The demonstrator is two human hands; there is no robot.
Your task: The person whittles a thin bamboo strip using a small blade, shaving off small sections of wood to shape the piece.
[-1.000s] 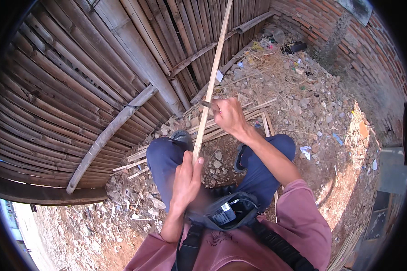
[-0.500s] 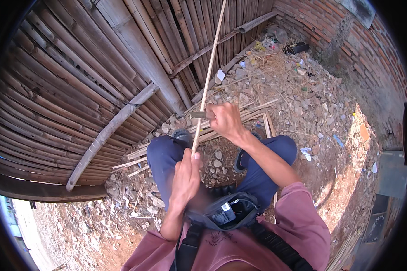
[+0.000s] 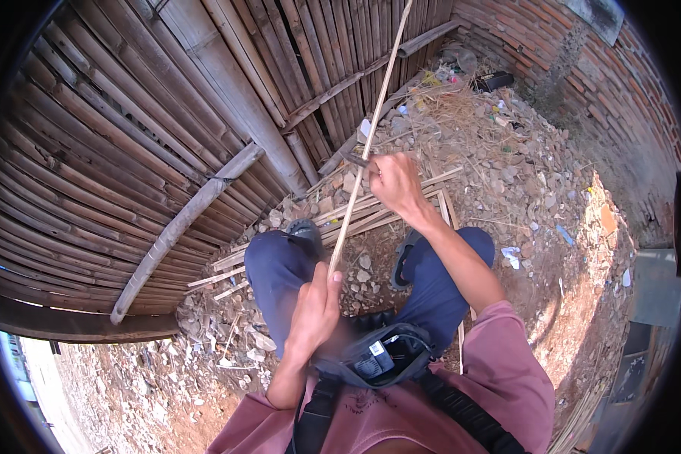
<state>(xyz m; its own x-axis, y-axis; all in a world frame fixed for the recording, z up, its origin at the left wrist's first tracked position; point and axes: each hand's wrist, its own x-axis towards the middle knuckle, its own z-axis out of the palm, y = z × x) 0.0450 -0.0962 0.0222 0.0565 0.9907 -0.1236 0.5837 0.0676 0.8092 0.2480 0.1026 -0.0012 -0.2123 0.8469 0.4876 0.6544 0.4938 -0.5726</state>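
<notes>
A long, pale bamboo strip (image 3: 347, 219) slants up and away from my lap toward the bamboo wall. Around its near end my left hand (image 3: 317, 304) is closed, thumb lying along the strip. Farther up, my right hand (image 3: 396, 184) is wrapped round a knife (image 3: 355, 160), its handle hidden in the fist. The dark blade crosses the strip and points left; whether it cuts in cannot be made out. More pale strips (image 3: 371, 216) lie on the ground beyond my feet.
A bamboo-slat wall (image 3: 129, 174) with a curved pole (image 3: 181, 231) rises at left. Rubble (image 3: 499, 166) and litter cover the ground toward a brick wall (image 3: 605, 83) at far right. An open dark pouch (image 3: 382, 356) hangs at my waist between my bent knees.
My right hand with the knife has moved up and slightly right along the strip. The strip's far end has swung right, and my left hand has lowered a little.
</notes>
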